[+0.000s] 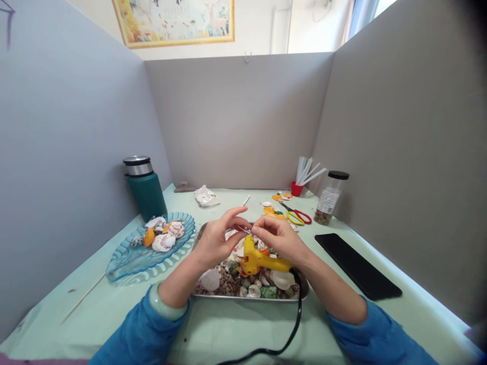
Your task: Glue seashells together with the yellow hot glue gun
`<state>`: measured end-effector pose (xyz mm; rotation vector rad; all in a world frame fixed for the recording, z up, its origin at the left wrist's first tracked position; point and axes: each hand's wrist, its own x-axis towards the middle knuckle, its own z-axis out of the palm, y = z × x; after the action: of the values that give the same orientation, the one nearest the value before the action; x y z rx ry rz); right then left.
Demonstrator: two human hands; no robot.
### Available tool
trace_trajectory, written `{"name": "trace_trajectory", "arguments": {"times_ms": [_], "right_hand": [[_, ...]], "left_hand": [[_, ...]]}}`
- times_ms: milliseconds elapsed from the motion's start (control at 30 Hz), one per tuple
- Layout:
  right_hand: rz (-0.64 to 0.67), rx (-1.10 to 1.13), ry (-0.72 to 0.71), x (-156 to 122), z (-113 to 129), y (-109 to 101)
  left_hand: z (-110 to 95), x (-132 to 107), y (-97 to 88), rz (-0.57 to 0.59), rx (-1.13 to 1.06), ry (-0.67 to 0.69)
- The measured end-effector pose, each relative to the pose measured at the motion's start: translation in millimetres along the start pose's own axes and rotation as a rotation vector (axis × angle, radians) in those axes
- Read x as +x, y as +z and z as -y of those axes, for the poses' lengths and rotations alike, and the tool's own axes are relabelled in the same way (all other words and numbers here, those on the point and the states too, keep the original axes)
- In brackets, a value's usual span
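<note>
My left hand (223, 236) and my right hand (280, 237) meet above a metal tray (247, 299). Thumb and fingers of each are pinched close together around a small pale piece (245, 230), too small and partly covered to name. Just below my fingertips lies a yellow hot glue gun (251, 257), resting on the shells in the tray, its handle toward my right wrist. Its black cord (294, 327) runs over the tray's front edge. Spotted, green and white shells (254, 291) fill the tray.
On the left are a blue scalloped dish (122, 266) with shells, a green bottle (146, 195) and a thin stick (82, 298). Scissors (299, 217), a red cup (297, 189) of glue sticks, a jar (329, 200) and a black phone-like slab (357, 266) lie right. Grey panels (239, 121) enclose the table.
</note>
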<state>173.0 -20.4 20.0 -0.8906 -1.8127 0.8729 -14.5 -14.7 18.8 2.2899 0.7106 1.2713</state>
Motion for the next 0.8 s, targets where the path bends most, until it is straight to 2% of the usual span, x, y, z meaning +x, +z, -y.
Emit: {"name": "trace_trajectory", "arguments": {"times_ms": [333,567,800], "right_hand": [[0.013,-0.024,-0.018,-0.5,-1.8,-1.4],[-0.061,-0.215,-0.165,-2.9,-0.1,-2.6],[-0.031,-0.232,-0.174,-2.2,0.0,-4.6]], "left_hand": [[0.1,-1.7,-0.9,-0.001,0.132,0.057],[0.0,-2.7,-0.5,-0.005,0.165,0.096],[0.2,-3.8,-1.7,-0.018,0.256,0.170]]}}
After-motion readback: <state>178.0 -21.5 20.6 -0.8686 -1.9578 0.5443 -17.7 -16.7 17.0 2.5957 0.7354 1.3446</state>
